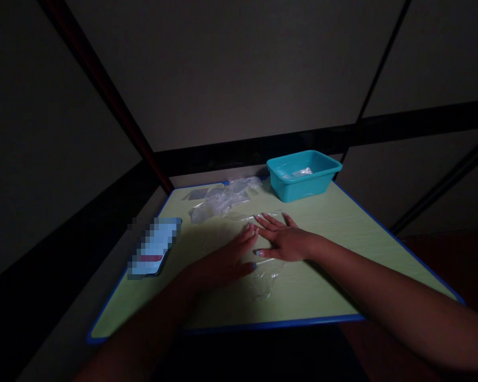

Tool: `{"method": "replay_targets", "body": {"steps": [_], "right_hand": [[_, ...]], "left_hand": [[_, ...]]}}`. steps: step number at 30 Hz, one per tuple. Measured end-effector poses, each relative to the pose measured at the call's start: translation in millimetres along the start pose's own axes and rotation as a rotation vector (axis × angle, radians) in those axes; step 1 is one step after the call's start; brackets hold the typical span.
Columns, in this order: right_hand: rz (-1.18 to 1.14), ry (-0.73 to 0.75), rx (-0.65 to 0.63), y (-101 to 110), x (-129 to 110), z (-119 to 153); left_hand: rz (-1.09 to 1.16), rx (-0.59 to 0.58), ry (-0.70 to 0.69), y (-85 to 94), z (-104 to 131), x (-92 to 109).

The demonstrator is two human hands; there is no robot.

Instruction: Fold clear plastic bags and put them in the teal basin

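A clear plastic bag (pixel 265 281) lies spread on the table, crinkled at its near end. My right hand (pixel 282 240) rests flat on it with the fingers spread apart. Beside it, my left hand (pixel 233 260) is over the bag's left part, fingers stretched out and fingertips close to those of the right hand. Whether the left palm presses on the plastic I cannot tell. Just beyond the hands sits a loose heap of crumpled clear plastic bags (pixel 219 202).
A turquoise plastic basin (pixel 302 185) stands at the back right with some clear plastic inside. On the left edge lies a phone (pixel 155 246), its screen lit and blurred out. The pale green table (pixel 322 297) has a blue rim and meets a panelled wall (pixel 239 79).
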State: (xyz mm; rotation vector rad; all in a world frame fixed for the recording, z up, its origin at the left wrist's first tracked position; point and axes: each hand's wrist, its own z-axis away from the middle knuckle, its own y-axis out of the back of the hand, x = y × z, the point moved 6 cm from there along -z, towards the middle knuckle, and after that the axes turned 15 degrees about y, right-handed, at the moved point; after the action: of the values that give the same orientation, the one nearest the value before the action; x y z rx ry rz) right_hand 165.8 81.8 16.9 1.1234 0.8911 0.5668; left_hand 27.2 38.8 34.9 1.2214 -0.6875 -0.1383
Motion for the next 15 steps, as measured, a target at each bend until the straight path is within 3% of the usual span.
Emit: {"method": "replay_targets", "body": {"steps": [3, 8, 15], "right_hand": [[-0.003, 0.001, 0.000, -0.1, 0.2, -0.3], [-0.019, -0.010, 0.013, 1.4, -1.2, -0.3], [0.008, -0.029, -0.030, 2.0, -1.7, 1.1]], "left_hand": [[-0.041, -0.055, 0.010, -11.4, -2.8, 3.9], [-0.205, -0.007, 0.198, -9.8, -5.8, -13.6], [-0.447, 0.136, 0.800, 10.0, 3.6, -61.3]]}}
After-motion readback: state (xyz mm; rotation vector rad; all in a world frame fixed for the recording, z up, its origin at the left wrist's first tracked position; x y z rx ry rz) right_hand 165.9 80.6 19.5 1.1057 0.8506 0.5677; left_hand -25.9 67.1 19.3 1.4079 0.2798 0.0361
